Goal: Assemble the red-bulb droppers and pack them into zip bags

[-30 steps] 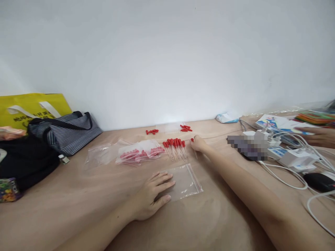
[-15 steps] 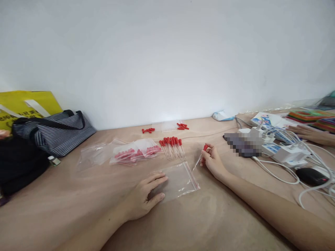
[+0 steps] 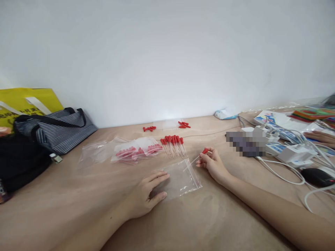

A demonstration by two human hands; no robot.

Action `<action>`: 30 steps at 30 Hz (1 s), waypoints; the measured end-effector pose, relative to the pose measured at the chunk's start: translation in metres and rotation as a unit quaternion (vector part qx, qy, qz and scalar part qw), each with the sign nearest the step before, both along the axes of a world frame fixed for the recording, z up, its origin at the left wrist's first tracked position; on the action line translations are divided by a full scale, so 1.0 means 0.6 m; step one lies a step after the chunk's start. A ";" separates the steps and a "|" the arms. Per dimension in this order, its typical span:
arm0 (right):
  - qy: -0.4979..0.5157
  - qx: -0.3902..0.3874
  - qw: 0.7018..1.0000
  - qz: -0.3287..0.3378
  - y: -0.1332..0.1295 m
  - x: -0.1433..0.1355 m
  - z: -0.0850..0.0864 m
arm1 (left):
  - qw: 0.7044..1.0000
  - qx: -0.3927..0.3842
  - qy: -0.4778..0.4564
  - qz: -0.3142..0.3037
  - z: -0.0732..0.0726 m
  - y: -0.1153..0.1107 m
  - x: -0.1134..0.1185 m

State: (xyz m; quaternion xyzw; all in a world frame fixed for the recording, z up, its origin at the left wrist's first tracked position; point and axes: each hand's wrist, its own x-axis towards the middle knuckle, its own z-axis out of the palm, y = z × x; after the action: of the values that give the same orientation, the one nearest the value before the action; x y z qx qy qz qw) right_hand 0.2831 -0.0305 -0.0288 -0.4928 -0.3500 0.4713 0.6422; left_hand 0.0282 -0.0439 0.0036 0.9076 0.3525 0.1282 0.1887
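Observation:
A clear zip bag [image 3: 176,181] lies flat in front of me, its red-lined zip edge facing right. My left hand [image 3: 150,190] rests on the bag's left side, fingers stretched out and apart. My right hand [image 3: 211,163] pinches a dropper [image 3: 205,151] by its red rubber bulb. The thin clear tube slants down to the left, its tip over the bag's zip edge; whether it is inside cannot be made out. Beyond the bag, several droppers [image 3: 173,144] with red bulbs lie side by side. To their left are filled zip bags [image 3: 138,150] showing red bulbs.
Loose red bulbs [image 3: 149,128] and a second group of bulbs [image 3: 184,124] lie near the wall. A striped bag [image 3: 62,130] stands at left. At right are a pixelated dark object [image 3: 244,144], white cables, chargers [image 3: 297,153] and a black mouse [image 3: 318,177]. Another person's hand [image 3: 321,137] rests at far right.
My right hand has tipped the dropper flatter, and its tip has moved left over the bag's zip edge. My left hand stays on the bag. The view has shifted slightly.

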 end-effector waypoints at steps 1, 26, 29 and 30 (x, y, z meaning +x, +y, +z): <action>0.002 -0.008 1.000 0.008 -0.005 0.000 0.002 | 1.000 0.000 0.001 0.000 0.000 0.000 0.000; -0.340 0.096 0.909 0.221 -0.004 -0.004 -0.005 | 1.000 -0.011 0.012 -0.003 0.000 0.002 0.004; -0.369 0.106 0.879 0.283 -0.010 -0.006 0.006 | 1.000 -0.014 0.016 -0.001 0.000 0.001 0.003; -0.371 0.108 0.868 0.311 -0.011 -0.003 0.010 | 1.000 -0.014 0.017 -0.002 -0.001 0.001 0.003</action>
State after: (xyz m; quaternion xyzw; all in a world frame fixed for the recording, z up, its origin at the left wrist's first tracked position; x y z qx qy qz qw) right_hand 0.2814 -0.0371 -0.0229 -0.4249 -0.7463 0.3879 0.3346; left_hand 0.0299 -0.0434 0.0029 0.9075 0.3560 0.1071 0.1956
